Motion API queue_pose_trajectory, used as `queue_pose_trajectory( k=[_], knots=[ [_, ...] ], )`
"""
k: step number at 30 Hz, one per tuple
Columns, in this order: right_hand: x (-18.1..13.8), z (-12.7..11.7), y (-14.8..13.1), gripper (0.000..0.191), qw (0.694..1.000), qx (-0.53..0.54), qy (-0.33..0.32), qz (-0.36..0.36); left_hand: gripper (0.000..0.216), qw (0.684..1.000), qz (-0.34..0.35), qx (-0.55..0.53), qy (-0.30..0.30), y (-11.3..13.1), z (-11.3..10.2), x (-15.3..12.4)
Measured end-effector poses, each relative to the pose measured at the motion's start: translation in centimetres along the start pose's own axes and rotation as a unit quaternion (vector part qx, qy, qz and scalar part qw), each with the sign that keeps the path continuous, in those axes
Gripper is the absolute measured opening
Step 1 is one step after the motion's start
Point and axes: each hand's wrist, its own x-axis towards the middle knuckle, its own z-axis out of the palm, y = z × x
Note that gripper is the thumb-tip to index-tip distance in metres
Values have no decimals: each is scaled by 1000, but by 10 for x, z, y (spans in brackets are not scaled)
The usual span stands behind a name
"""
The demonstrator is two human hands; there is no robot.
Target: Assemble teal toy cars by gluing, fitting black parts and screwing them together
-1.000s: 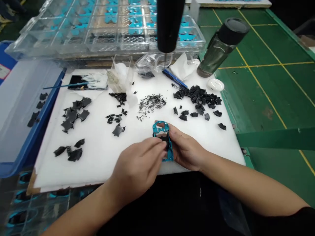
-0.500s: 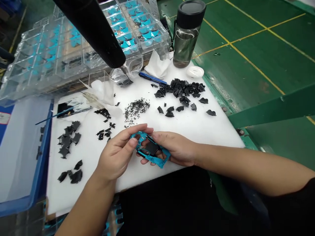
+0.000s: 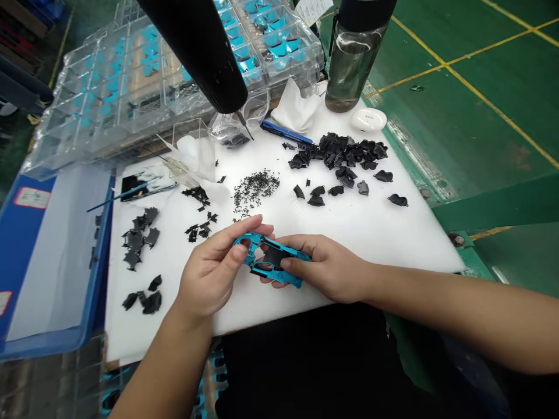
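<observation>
We had a blue frame point(image 3: 279, 245) gripped — left hand point(image 3: 213, 270) and right hand point(image 3: 327, 269) both closed on it (black pad point(image 3: 273, 256) at its middle) — above white foam point(image 3: 371, 244).

The light was bright and even, and it seemed to come from above, so the white foam sheet point(image 3: 375, 244) looked almost overexposed. Only a soft shadow lay under the right hand point(image 3: 327, 267). Small glare shone on the clear plastic tray point(image 3: 131, 99) and the clear water bottle point(image 3: 349, 70). The picture was sharp in the middle, but the edges were stretched and a little soft.
</observation>
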Motion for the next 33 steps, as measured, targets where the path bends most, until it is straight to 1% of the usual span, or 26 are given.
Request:
queue_pose_trajectory(
  k=[5, 9, 12, 14, 18, 22, 25, 28, 33],
  knots=[
    [-1, 0, -2, 22, 998, -54, 23, 3, 39, 1000, 0, 2, -6, 0, -1, -2],
    [-1, 1, -3, 22, 998, -57, 38, 9, 38, 1000, 7, -4, -15, 0, -1, -3],
    [-1, 2, -4, 19, 999, -30, 42, 17, 38, 1000, 13, -5, -18, 0, -1, -3],
    [-1, 3, -4, 16, 999, 8, 38, 25, 39, 1000, 16, -5, -24, 1, 0, -3],
    [1, 5, -3, 17, 992, 104, 39, 56, 51, 999, 26, -1, -39, 5, 1, -3],
    [3, 5, -1, 13, 983, 156, 62, 74, 60, 998, 31, 20, -52, 8, 2, -4],
    [3, 6, 0, 11, 979, 171, 81, 77, 59, 998, 33, 23, -57, 9, 4, -4],
    [4, 7, -1, 6, 979, 161, 94, 85, 59, 997, 40, 21, -59, 9, 5, -4],
    [4, 9, -5, 7, 980, 145, 103, 93, 60, 996, 56, 31, -64, 9, 6, -4]
  ],
)
